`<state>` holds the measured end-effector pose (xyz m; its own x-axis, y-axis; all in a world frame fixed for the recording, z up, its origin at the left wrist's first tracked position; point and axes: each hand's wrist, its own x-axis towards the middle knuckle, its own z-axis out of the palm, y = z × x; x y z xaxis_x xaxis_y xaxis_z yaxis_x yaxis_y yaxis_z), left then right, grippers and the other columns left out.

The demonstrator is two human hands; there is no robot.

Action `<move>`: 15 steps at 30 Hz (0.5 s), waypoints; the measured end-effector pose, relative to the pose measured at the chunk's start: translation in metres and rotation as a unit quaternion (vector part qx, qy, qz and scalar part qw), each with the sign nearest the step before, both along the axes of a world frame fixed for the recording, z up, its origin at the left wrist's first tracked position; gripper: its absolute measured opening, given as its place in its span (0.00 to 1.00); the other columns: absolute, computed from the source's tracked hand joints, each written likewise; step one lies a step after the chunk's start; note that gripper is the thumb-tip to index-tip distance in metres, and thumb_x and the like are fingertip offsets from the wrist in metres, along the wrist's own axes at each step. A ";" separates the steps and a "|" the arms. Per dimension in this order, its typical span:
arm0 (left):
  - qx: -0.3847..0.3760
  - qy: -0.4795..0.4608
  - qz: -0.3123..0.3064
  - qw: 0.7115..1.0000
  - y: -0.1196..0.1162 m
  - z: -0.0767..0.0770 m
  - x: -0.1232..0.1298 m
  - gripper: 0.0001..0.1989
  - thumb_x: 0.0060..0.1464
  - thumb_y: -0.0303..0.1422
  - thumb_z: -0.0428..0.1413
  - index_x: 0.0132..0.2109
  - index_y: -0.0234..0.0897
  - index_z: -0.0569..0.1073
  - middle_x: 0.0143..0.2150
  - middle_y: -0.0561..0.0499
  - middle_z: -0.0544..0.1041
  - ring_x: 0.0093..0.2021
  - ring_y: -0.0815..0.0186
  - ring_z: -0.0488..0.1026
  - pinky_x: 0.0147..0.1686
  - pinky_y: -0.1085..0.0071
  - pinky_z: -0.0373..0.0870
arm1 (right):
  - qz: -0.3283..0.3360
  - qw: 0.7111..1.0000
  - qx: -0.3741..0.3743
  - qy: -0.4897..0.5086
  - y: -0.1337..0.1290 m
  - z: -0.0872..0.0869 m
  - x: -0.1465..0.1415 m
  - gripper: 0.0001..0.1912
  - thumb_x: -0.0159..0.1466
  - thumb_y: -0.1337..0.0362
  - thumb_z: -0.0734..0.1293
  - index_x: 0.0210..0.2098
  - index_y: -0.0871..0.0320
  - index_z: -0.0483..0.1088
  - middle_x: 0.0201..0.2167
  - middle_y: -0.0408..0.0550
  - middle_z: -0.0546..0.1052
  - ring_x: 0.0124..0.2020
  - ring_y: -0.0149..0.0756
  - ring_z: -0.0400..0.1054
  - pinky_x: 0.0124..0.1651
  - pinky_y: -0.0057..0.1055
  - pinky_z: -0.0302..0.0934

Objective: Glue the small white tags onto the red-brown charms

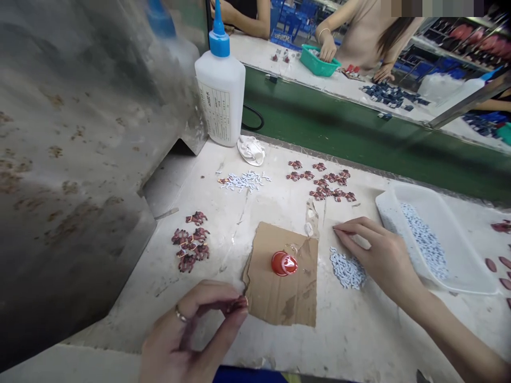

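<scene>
- A grey, rust-spotted metal housing (72,159) fills the left of the view, standing on the white table (359,330).
- A white glue bottle (220,90) with a blue nozzle stands upright at the back, just beside the housing; its label carries printed lines too small to read.
- A cluster of small dark red pieces (191,242) lies left of centre on the table; a scatter of white pieces (244,181) lies further back.
- The left hand (191,335), a ring on one finger, pinches one small red piece (235,305) between thumb and fingertips, its grip closed on it at the left edge of the cardboard.
- A cardboard scrap (279,298) lies flat at centre, a red cap (283,264) resting on it.
- More red pieces (327,183) lie behind the cardboard.
- The right hand (379,255) rests with fingers extended, not gripping, fingertips on the table above a pile of white pieces (347,270).
- A white tray (467,266) on the right holds a band of white pieces.
- Across the green belt (339,133), another person's hand (328,50) reaches into a green basket (309,61).
</scene>
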<state>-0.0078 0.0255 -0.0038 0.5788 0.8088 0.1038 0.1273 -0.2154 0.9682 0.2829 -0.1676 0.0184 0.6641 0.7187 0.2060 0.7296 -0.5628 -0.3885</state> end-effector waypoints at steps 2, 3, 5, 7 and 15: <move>-0.015 -0.008 -0.005 1.000 0.004 -0.003 0.000 0.14 0.75 0.53 0.65 0.51 0.50 0.83 0.40 0.57 0.87 0.39 0.73 0.89 0.49 0.90 0.84 | 0.004 1.000 0.015 0.018 0.006 0.005 -0.007 0.08 0.76 0.60 0.71 0.41 0.47 0.84 0.40 0.52 0.91 0.39 0.55 0.89 0.42 0.50 0.85; -0.006 -0.014 -0.022 1.000 0.005 -0.004 -0.001 0.12 0.77 0.51 0.64 0.55 0.52 0.83 0.42 0.57 0.87 0.40 0.74 0.89 0.50 0.90 0.83 | 0.012 0.999 0.021 0.030 0.009 0.008 -0.013 0.07 0.75 0.60 0.72 0.41 0.47 0.84 0.39 0.51 0.91 0.38 0.53 0.89 0.41 0.48 0.85; 0.010 -0.033 -0.062 0.997 0.006 -0.004 -0.002 0.10 0.80 0.45 0.61 0.61 0.55 0.82 0.45 0.59 0.88 0.43 0.76 0.89 0.53 0.91 0.82 | 0.046 0.996 0.041 0.061 0.018 0.015 -0.029 0.06 0.75 0.61 0.73 0.41 0.46 0.84 0.37 0.47 0.92 0.36 0.50 0.89 0.40 0.43 0.86; -0.015 -0.037 -0.053 0.998 0.002 -0.002 0.000 0.09 0.80 0.46 0.61 0.56 0.54 0.84 0.45 0.60 0.88 0.44 0.79 0.89 0.54 0.95 0.78 | 0.096 0.987 0.084 0.095 0.027 0.020 -0.047 0.06 0.74 0.63 0.74 0.42 0.46 0.85 0.36 0.45 0.92 0.34 0.46 0.89 0.38 0.38 0.86; -0.065 -0.055 -0.073 0.994 -0.002 0.001 0.005 0.10 0.73 0.47 0.69 0.46 0.50 0.80 0.44 0.64 0.91 0.42 0.73 0.92 0.52 0.89 0.85 | 0.123 0.969 0.173 0.124 0.043 0.023 -0.075 0.12 0.70 0.71 0.76 0.43 0.43 0.86 0.34 0.41 0.92 0.30 0.39 0.88 0.33 0.27 0.83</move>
<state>-0.0024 0.0232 -0.0027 0.6825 0.7271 0.0742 -0.0054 -0.0965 0.9953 0.2075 -0.1246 0.0415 0.5407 0.7786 0.3185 0.6850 -0.1878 -0.7039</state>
